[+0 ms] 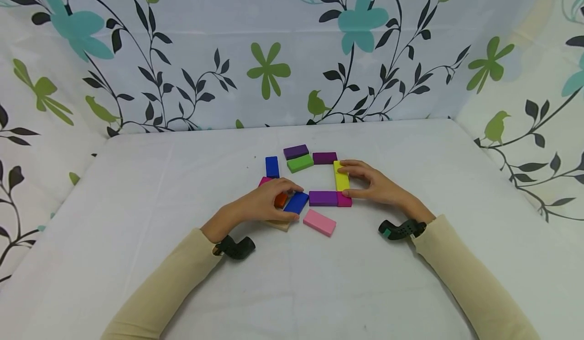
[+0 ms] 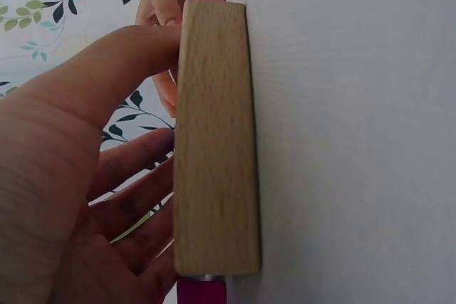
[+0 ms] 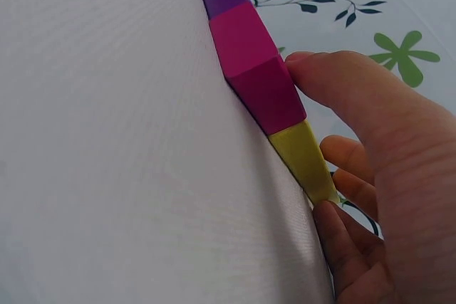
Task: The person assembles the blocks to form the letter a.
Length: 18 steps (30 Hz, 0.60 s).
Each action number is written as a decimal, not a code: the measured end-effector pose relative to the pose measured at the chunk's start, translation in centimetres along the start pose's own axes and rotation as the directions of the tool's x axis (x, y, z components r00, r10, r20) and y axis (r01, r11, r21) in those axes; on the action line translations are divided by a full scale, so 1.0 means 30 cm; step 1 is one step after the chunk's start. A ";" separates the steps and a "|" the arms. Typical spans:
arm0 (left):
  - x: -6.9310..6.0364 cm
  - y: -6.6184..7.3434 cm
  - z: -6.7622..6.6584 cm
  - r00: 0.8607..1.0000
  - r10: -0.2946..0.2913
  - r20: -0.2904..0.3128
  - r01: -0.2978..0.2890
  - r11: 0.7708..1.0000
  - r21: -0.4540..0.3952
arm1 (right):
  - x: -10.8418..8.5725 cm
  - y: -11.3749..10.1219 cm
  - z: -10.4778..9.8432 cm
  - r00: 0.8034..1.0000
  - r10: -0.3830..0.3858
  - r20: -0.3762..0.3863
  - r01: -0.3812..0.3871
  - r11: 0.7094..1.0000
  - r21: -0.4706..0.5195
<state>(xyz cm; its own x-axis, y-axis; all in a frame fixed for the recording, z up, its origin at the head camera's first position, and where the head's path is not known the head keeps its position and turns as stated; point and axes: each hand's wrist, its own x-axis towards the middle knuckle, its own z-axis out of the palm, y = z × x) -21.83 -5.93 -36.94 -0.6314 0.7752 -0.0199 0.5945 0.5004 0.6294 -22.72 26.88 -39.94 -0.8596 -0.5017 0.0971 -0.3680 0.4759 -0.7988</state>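
A screened-off tabletop recording space is shown, though whether it is set in a home or a lab cannot be told. A white tabletop (image 1: 292,289) is enclosed from 9 o'clock through 12 to 3 by hanging cloth (image 1: 201,26) printed with leaves, flowers and birds. Wrist cameras (image 1: 237,249) are worn at 7 and 4 o'clock.

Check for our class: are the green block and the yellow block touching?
Apart. The head view shows it: a strip of white tabletop lies between the green block and the yellow block.
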 end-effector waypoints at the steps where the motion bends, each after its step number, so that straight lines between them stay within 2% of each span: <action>1: 0.000 0.002 0.000 1.000 -0.001 0.000 0.001 1.000 0.005 | 0.000 -0.001 0.000 1.000 -0.001 0.000 0.001 1.000 0.002; 8: -0.005 0.013 -0.004 1.000 -0.002 -0.001 0.002 0.999 0.046 | 0.000 -0.001 0.005 1.000 -0.006 -0.001 0.006 1.000 0.012; 12: -0.014 0.011 -0.002 1.000 -0.003 -0.022 0.004 0.999 0.051 | -0.001 0.001 0.005 1.000 -0.008 -0.001 0.008 1.000 0.009; 15: -0.026 0.011 0.000 0.998 0.004 -0.067 -0.002 0.999 0.033 | -0.002 0.000 0.004 1.000 -0.007 0.001 0.007 1.000 0.010; 18: -0.039 0.014 0.000 0.990 0.034 -0.137 -0.031 0.999 0.024 | -0.002 -0.003 0.001 1.000 -0.005 0.001 0.005 1.000 0.011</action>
<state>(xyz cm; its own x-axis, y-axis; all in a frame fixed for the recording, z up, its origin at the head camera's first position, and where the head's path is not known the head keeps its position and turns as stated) -20.83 -6.63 -36.66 -0.6731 0.7315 0.1085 0.6257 0.4852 0.6108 -22.64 26.84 -39.90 -0.8574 -0.5047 0.1006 -0.3683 0.4654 -0.8048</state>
